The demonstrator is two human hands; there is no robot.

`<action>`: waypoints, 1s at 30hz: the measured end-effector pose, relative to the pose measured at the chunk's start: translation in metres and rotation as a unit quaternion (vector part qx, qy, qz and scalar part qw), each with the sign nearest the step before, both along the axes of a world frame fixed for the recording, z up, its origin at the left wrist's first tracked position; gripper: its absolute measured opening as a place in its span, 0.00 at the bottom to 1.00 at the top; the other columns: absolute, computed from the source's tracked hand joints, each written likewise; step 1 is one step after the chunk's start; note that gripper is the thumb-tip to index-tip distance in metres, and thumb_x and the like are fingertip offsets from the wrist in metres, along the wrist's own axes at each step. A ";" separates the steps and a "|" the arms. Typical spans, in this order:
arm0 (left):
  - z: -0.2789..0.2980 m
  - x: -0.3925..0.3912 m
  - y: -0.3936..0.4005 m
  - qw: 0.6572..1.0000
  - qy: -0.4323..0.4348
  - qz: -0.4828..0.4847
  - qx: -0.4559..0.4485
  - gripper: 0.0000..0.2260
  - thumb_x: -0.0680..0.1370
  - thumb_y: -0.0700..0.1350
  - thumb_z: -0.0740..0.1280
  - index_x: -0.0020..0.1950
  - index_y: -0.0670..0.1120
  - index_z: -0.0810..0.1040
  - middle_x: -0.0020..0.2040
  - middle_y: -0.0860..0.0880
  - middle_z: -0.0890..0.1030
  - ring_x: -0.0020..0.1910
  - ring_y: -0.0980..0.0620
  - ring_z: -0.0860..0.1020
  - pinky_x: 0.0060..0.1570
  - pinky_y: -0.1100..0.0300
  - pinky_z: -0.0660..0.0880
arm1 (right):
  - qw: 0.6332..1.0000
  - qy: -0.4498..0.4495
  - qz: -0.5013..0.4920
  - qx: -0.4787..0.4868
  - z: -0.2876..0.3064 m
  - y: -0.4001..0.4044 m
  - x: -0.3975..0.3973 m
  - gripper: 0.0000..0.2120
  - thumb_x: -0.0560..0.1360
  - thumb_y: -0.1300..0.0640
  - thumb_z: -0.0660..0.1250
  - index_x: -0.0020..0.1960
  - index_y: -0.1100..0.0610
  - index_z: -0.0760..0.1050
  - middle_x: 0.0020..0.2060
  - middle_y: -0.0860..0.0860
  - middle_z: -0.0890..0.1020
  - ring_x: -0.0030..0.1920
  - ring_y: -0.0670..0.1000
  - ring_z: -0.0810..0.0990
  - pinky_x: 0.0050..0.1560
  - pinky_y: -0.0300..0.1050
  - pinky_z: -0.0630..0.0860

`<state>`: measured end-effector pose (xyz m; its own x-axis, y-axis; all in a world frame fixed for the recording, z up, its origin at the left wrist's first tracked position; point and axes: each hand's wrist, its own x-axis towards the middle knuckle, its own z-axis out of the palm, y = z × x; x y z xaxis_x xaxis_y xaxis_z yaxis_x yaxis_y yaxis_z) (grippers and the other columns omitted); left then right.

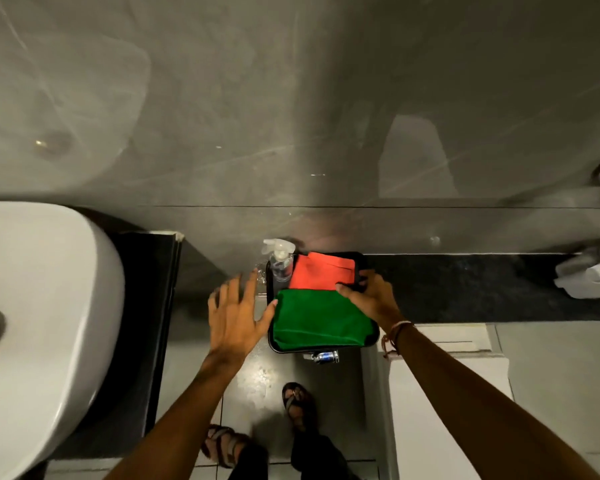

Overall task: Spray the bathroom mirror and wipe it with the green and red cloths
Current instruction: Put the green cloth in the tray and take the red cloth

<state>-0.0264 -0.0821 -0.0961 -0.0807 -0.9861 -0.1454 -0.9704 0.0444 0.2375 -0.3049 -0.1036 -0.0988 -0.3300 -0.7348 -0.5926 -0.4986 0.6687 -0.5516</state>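
Note:
A black tray [369, 336] sits at the left end of a dark ledge, against the wall. In it lie a folded green cloth [321, 320] at the front and a folded red cloth [317, 271] behind it. A clear spray bottle [280, 261] with a white trigger stands upright in the tray's back left corner. My right hand [369, 296] grips the tray's right rim, thumb on the cloths. My left hand [238, 313] hovers open just left of the tray, fingers spread, thumb near the green cloth. The mirror is not in view.
A white washbasin [49, 306] with its drain fills the left side, on a black counter [142, 323]. The dark ledge [482, 289] runs right, with a white object [586, 275] at its far end. A grey wall [291, 116] stands behind. My sandalled feet [295, 403] are on the tiled floor.

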 end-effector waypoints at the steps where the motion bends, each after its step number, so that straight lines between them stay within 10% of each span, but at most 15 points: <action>1: 0.001 0.005 -0.002 0.999 -0.045 -0.024 -0.015 0.35 0.77 0.66 0.59 0.79 0.49 0.64 0.74 0.37 0.71 0.72 0.38 0.72 0.69 0.37 0.69 | 1.000 0.000 -0.001 0.002 0.000 -0.006 0.004 0.33 0.69 0.42 0.80 0.67 0.58 0.76 0.63 0.60 0.83 0.64 0.61 0.82 0.66 0.53 0.79; 6: 0.000 0.032 0.000 0.990 -0.128 -0.063 -0.016 0.38 0.77 0.69 0.53 0.82 0.51 0.56 0.80 0.35 0.63 0.77 0.37 0.67 0.73 0.30 0.63 | 0.999 0.030 -0.008 0.024 -0.008 -0.032 0.028 0.41 0.67 0.42 0.81 0.72 0.61 0.71 0.69 0.63 0.79 0.70 0.65 0.78 0.72 0.60 0.73; 15: 0.038 0.049 0.003 0.986 -0.128 -0.033 -0.105 0.38 0.78 0.69 0.52 0.83 0.51 0.54 0.80 0.36 0.62 0.77 0.37 0.68 0.72 0.29 0.63 | 0.981 0.108 0.049 -0.154 0.024 -0.019 0.030 0.22 0.75 0.50 0.76 0.65 0.60 0.80 0.60 0.62 0.83 0.61 0.66 0.82 0.59 0.61 0.80; 22: 0.107 0.046 -0.006 0.977 -0.087 -0.014 -0.194 0.34 0.79 0.67 0.56 0.79 0.50 0.65 0.77 0.37 0.70 0.72 0.37 0.72 0.71 0.36 0.66 | 0.931 0.164 0.215 -0.245 0.108 -0.023 -0.008 0.18 0.74 0.42 0.75 0.55 0.56 0.84 0.46 0.57 0.88 0.47 0.60 0.86 0.46 0.46 0.75; 27: 0.200 0.041 -0.020 0.946 0.168 -0.015 -0.277 0.25 0.82 0.60 0.58 0.72 0.46 0.73 0.68 0.42 0.76 0.66 0.43 0.77 0.65 0.45 0.75 | 0.870 0.039 0.347 -0.347 0.229 -0.031 0.012 0.07 0.74 0.46 0.76 0.42 0.48 0.84 0.32 0.38 0.84 0.37 0.37 0.76 0.41 0.45 0.74; 30: 0.268 0.034 -0.029 0.835 0.505 0.088 -0.199 0.16 0.86 0.50 0.55 0.67 0.44 0.76 0.65 0.43 0.77 0.63 0.47 0.77 0.66 0.44 0.75 | 0.836 -0.045 0.410 -0.362 0.316 -0.033 0.048 0.11 0.75 0.41 0.71 0.45 0.48 0.83 0.37 0.41 0.85 0.41 0.35 0.76 0.43 0.46 0.77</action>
